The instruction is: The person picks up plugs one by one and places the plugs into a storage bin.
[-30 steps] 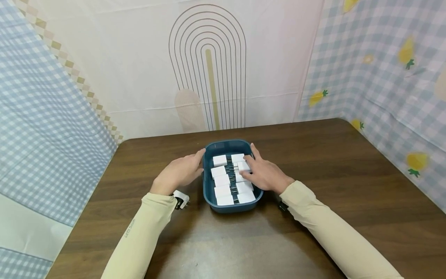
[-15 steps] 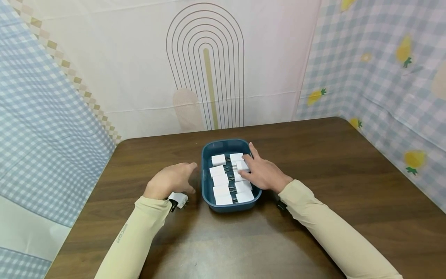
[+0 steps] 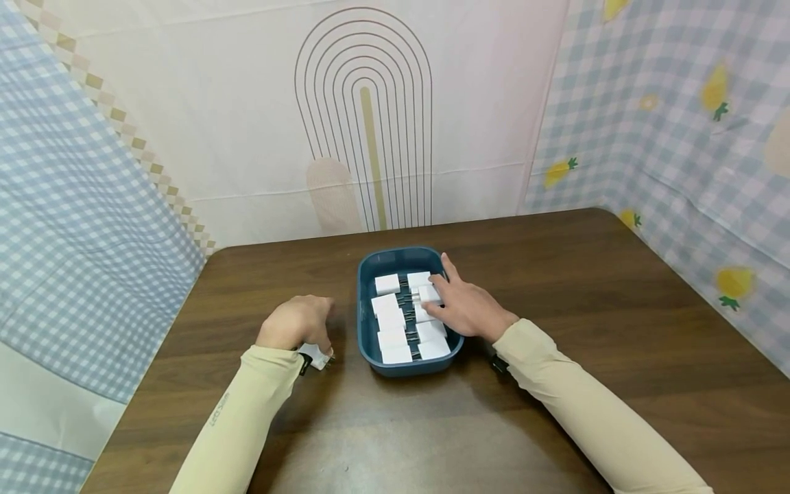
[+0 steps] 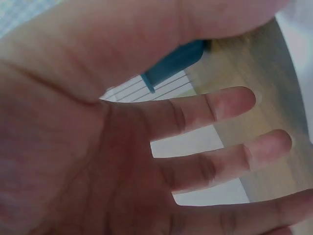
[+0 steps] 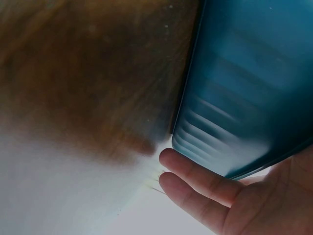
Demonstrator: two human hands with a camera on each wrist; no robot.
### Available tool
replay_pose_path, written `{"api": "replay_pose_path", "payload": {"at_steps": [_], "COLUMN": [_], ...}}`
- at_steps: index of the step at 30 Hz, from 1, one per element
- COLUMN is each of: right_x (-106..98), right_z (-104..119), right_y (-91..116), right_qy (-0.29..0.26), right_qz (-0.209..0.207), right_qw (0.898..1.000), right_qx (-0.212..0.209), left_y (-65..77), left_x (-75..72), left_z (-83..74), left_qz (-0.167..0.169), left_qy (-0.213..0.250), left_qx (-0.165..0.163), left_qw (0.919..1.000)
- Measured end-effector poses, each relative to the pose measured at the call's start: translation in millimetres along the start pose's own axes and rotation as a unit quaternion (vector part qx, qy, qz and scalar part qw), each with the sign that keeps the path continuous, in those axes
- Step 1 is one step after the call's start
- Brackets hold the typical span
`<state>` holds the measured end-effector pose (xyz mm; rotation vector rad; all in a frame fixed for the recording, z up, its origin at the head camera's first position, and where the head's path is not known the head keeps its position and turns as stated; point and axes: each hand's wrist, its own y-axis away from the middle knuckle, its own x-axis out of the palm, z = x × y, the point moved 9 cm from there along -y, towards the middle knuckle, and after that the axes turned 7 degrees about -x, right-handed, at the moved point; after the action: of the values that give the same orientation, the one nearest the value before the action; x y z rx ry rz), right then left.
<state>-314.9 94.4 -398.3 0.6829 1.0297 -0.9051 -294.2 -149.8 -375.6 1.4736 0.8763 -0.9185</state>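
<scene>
A white plug adapter [image 3: 313,355] with metal prongs lies on the table at the left, partly covered by my left hand [image 3: 298,322]. That hand points down beside it, its thumb close to the prongs. In the left wrist view, its fingers [image 4: 215,108] are spread and straight. A dark blue bin [image 3: 367,343] holds two columns of white plug adapters [image 3: 391,319], prongs facing inward. My right hand [image 3: 469,309] reaches over the bin's right wall. Its thumb and index finger hold another adapter [image 3: 431,294] on top. In the right wrist view, two fingers [image 5: 195,193] extend outside the bin.
The brown wooden table [image 3: 555,274] extends around the bin on all sides. Behind it hangs a pale cloth [image 3: 247,137] with printed arches. Checked cloths hang at the left [image 3: 80,206] and right [image 3: 666,171].
My left hand has left the bin's left rim, moved left and lowered toward the loose adapter. The right hand has stayed in place over the bin.
</scene>
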Motion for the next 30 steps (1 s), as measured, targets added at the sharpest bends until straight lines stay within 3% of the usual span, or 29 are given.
{"api": "replay_pose_path", "payload": {"at_steps": [11, 22, 30], "right_x": [0.5, 1.5, 0.8], "right_z": [-2.1, -1.4, 0.3], "right_y": [0.0, -0.4, -0.5], "right_qy": [-0.001, -0.007, -0.007], "right_qz": [-0.002, 0.002, 0.004], "right_qw": [1.0, 1.0, 1.0], "right_qx": [0.003, 0.005, 0.006], "left_y": [-3.0, -4.0, -6.4], "left_x": [3.9, 4.1, 1.8], "left_z": [1.1, -4.0, -6.2], "left_qz": [0.008, -0.003, -0.003], "left_qy": [0.009, -0.038, -0.041], "left_qx": [-0.014, 0.016, 0.032], "left_qw": [0.9998, 0.9991, 0.9987]}}
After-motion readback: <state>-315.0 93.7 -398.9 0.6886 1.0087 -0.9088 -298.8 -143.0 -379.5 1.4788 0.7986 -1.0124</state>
